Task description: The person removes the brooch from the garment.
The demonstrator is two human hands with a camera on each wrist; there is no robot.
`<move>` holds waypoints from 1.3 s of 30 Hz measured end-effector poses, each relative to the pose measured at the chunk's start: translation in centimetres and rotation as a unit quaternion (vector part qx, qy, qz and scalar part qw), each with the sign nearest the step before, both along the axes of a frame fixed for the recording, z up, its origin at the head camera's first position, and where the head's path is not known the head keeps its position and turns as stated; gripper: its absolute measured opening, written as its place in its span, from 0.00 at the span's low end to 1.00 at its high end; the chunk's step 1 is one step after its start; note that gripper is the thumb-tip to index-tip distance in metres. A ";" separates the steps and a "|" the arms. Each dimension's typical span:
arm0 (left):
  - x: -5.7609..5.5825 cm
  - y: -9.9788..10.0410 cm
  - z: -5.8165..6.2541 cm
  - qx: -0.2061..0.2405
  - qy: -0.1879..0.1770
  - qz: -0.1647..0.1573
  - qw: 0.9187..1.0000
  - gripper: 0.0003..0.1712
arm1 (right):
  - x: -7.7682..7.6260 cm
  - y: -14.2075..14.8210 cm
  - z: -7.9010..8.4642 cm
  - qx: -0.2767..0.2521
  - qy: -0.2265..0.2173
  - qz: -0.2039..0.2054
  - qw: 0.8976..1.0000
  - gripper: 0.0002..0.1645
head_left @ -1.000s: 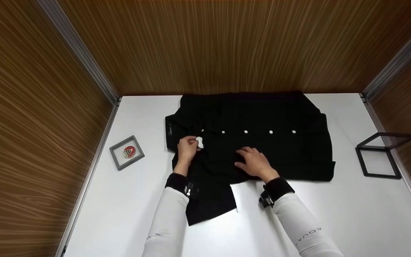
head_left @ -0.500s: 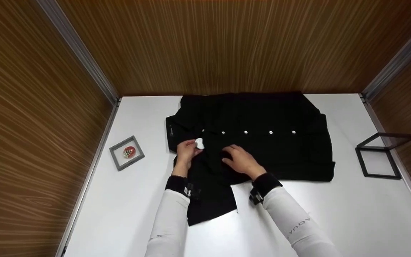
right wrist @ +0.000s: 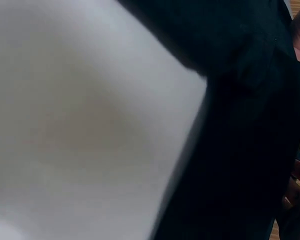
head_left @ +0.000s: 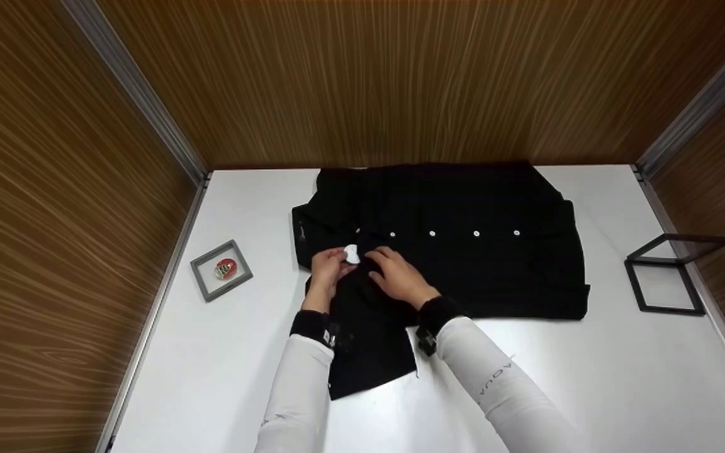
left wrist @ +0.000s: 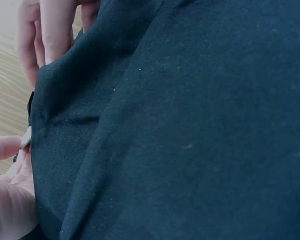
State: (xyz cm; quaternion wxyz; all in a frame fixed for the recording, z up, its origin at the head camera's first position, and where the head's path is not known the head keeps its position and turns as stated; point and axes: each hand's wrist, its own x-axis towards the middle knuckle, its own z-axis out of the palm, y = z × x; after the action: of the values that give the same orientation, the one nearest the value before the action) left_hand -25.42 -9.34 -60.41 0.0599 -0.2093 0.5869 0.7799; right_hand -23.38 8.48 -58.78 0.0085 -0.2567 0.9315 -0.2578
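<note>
A black shirt (head_left: 482, 270) with a row of white buttons (head_left: 432, 233) lies spread on the white table. My left hand (head_left: 326, 269) pinches a small white two-lobed piece (head_left: 352, 254) over the shirt, near the left end of the button row. Just to the right of that piece, my right hand (head_left: 398, 275) is over the cloth, its fingers bent and its thumb apart from them. In the left wrist view, black cloth (left wrist: 180, 130) fills most of the picture and hides part of both hands; the right fingers (left wrist: 57, 35) reach its raised edge.
At the left on the table (head_left: 167, 377) lies a grey square frame (head_left: 210, 294) with a round red, white and green badge (head_left: 226, 268) inside. A black hinged frame (head_left: 668, 309) stands unfolded at the right. Wood-grain panels (head_left: 362, 82) wall the table's back and sides.
My right hand has moved left across the shirt, up close to the white piece. The left hand has stayed nearly in place, still pinching that piece.
</note>
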 end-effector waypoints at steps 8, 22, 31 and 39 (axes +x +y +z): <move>0.2 0.0 -0.3 0.011 0.013 0.008 1.000 0.15 | -1.0 -1.1 -0.2 0.014 -0.008 0.012 1.000 0.28; 0.0 0.1 -0.5 0.006 0.012 -0.001 1.000 0.15 | -1.0 -1.3 -0.9 0.029 -0.012 0.025 0.999 0.30; 0.1 0.2 -0.3 -0.010 0.013 -0.005 1.000 0.15 | -1.0 -1.4 -1.2 0.057 -0.019 0.019 0.998 0.31; 0.1 0.6 -0.4 -0.026 0.005 0.014 1.000 0.15 | -1.1 -1.4 -1.3 0.056 -0.025 0.029 0.998 0.31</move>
State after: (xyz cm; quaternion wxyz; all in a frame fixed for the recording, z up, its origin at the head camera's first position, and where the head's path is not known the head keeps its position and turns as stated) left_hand -25.32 -8.74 -60.77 0.0412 -0.2152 0.6041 0.7662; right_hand -24.47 7.12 -60.12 0.0540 -0.2762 0.9361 -0.2110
